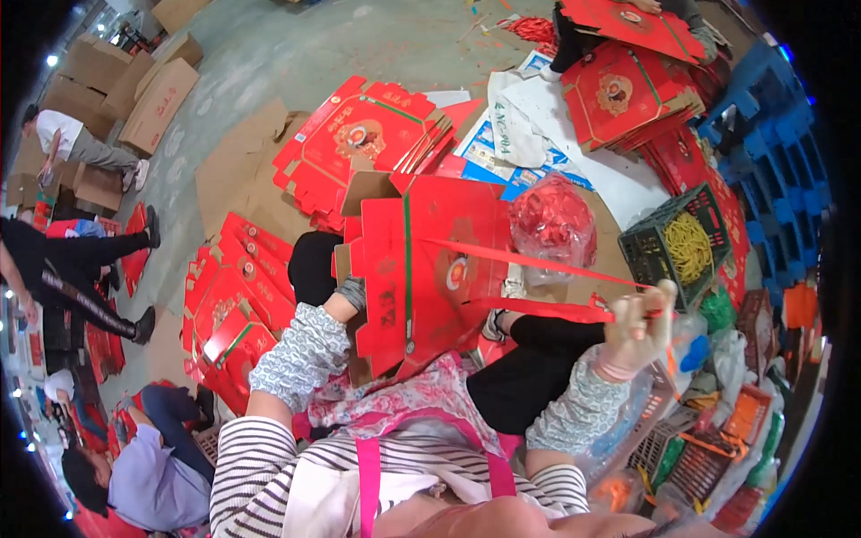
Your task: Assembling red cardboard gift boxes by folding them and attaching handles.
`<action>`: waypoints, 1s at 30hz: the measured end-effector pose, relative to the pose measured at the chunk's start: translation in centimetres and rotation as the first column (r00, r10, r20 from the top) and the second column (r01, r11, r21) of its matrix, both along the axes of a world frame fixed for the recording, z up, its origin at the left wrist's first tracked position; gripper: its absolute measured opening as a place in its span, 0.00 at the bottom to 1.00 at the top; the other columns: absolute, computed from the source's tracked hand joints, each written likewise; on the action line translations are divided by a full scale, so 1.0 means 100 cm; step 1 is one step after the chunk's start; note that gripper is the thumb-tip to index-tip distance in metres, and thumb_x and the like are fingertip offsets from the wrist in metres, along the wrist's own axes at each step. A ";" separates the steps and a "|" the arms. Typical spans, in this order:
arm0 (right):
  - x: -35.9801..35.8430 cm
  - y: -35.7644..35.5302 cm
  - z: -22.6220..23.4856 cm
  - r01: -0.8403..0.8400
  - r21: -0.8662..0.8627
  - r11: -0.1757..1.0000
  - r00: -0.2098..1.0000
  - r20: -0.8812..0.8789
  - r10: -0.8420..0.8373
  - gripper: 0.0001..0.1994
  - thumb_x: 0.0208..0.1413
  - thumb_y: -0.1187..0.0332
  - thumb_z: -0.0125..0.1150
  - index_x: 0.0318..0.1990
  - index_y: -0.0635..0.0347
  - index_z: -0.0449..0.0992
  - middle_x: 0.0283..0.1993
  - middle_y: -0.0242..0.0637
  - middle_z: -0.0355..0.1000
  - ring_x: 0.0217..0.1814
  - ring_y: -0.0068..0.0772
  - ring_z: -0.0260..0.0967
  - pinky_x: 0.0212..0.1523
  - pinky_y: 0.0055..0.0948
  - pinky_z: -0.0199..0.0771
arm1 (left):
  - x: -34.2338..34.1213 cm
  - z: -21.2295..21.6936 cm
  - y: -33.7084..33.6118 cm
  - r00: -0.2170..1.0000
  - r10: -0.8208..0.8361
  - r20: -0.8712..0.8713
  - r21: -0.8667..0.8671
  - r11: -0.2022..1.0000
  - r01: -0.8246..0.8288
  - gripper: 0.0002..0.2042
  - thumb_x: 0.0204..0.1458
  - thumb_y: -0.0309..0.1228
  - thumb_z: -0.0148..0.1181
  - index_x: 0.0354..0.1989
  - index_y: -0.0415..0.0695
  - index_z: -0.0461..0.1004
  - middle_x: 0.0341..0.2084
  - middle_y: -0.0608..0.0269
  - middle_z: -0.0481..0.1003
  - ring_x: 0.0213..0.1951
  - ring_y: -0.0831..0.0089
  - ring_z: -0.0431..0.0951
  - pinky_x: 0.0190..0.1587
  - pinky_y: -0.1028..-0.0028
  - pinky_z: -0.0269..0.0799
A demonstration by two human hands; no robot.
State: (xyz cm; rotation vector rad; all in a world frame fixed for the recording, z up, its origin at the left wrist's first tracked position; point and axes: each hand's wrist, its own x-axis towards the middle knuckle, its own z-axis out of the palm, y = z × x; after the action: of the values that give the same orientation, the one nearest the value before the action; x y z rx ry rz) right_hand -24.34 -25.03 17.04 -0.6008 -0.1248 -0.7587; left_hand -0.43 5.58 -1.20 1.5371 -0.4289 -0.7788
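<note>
Nearest to me, my right hand point(639, 325) is raised out to my right side, fingers pinched shut on the end of a red strap point(538, 263). I am holding it taut, so it is running as two thin red lines from my fist leftward and slightly away, back to the red carton point(421, 269) standing on my lap. That is the relation everything here is turning on: the strap's long axis is lying nearly level across the view, from the carton's printed face on the left to my right hand on the right, with the upper run slanting and the lower run flatter beneath it.

My left hand point(354, 291) is sitting at the carton's left edge, by the brown inner flap. It is mostly hidden behind the card, so I cannot tell whether it is gripping or just bracing. It is the hand closer to the carton; the right one is well apart from it, joined only by the strap.

Just beyond the carton, a clear bag of red pieces point(552, 220) is resting on the floor. Farther off, flat red cartons point(359, 134) are lying stacked, and a dark crate of yellow bands point(677, 242) is standing to my right.
</note>
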 end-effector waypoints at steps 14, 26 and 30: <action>0.069 0.096 -0.052 -0.396 -0.352 0.848 0.612 -0.790 -0.042 0.03 0.54 0.77 0.49 0.36 0.64 0.67 0.30 0.44 0.76 0.13 0.15 0.58 0.15 0.16 0.59 | -0.050 0.011 0.058 0.405 -0.126 -0.905 -0.208 0.964 -0.165 0.15 0.59 0.39 0.44 0.47 0.44 0.69 0.39 0.57 0.74 0.39 0.63 0.75 0.44 0.62 0.73; 0.072 0.165 -0.156 -0.571 -0.359 0.738 0.494 -0.869 -0.040 0.07 0.56 0.78 0.44 0.42 0.68 0.64 0.38 0.47 0.75 0.19 0.21 0.67 0.23 0.20 0.68 | -0.054 0.005 0.049 0.305 -0.041 -0.951 -0.110 0.970 -0.215 0.17 0.59 0.45 0.42 0.39 0.44 0.70 0.30 0.54 0.74 0.33 0.60 0.75 0.38 0.56 0.72; 0.069 0.182 -0.172 -0.563 -0.582 0.587 0.564 -0.789 -0.243 0.04 0.53 0.78 0.48 0.35 0.66 0.66 0.25 0.43 0.74 0.26 0.30 0.73 0.31 0.28 0.72 | -0.054 -0.009 0.057 0.385 -0.058 -0.921 -0.158 0.960 -0.233 0.16 0.59 0.43 0.41 0.40 0.43 0.70 0.31 0.55 0.74 0.32 0.61 0.75 0.37 0.62 0.73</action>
State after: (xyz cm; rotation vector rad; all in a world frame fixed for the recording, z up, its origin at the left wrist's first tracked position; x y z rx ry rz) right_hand -17.46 -6.81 -0.12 -1.7783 0.3800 -0.0666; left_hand -5.87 11.23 -2.08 0.6411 0.4082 -1.3037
